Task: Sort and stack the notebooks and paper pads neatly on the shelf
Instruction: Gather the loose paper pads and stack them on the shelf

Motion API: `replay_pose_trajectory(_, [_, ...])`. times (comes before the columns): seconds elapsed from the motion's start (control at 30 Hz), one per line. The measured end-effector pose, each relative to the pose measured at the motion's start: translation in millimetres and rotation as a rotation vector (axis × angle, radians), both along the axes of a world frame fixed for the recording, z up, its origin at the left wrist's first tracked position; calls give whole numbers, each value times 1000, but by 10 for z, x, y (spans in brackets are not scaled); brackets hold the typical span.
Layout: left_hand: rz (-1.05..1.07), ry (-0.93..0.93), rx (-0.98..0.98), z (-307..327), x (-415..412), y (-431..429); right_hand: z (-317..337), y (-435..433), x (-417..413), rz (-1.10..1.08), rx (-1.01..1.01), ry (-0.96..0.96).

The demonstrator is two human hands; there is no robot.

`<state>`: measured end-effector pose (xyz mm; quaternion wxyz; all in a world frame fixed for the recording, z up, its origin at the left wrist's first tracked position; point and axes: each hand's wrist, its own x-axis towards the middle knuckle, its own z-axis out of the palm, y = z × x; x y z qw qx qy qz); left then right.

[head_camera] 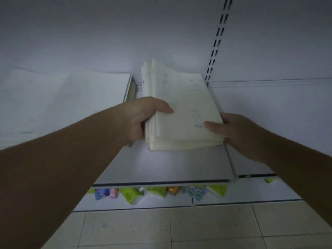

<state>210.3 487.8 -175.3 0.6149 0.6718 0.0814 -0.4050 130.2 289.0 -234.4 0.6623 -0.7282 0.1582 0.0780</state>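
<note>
A stack of cream-white notebooks point(181, 108) with faint blue print on the top cover is held over the white shelf point(161, 168), its far end near the back panel. My left hand point(143, 117) grips the stack's left edge, thumb on top. On the near right corner my right hand point(231, 130) holds it, thumb on the cover. A larger pile of white paper pads point(68, 103) lies on the shelf to the left, partly hidden by my left forearm.
A slotted upright rail point(215, 44) runs up the white back panel at the right. Below the shelf's front edge, a lower shelf holds colourful green, blue and gold packets point(158, 192). Beige floor tiles point(197, 229) lie beneath.
</note>
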Motion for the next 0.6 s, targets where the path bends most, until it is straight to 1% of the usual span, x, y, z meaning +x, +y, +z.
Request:
replay_pose_trajectory(0.03, [5,-79,-47,-13,-57,29,74,-5,10,33,62,-1])
replay_pose_trajectory(0.1, [-3,-313,-189,-40,-181,102,286,56,44,41,214,-52])
replay_pose_trajectory(0.17, [-27,-509,-339,5,-320,199,474,178,49,2,305,-180])
replay_pose_trajectory(0.23, [-20,-653,-374,29,-353,305,595,261,-2,-63,265,-358])
replay_pose_trajectory(0.27, [-15,-711,-339,9,-359,341,641,304,-47,-104,200,-438])
replay_pose_trajectory(0.3, [-8,-749,-284,-31,-373,376,658,331,-98,-141,92,-490])
replay_pose_trajectory(0.37, [25,-769,-183,-157,-430,424,622,384,-228,-185,-146,-514])
replay_pose_trajectory(0.43, [40,-761,-142,-266,-503,458,533,449,-351,-222,-264,-466])
replay_pose_trajectory(0.47, [34,-746,-139,-283,-536,461,496,488,-402,-225,-282,-461])
replay_pose_trajectory(0.53, [33,-713,-130,-308,-571,467,422,518,-444,-193,-238,-485])
replay_pose_trajectory(0.6, [20,-661,-106,-306,-587,478,425,500,-436,-153,-143,-403])
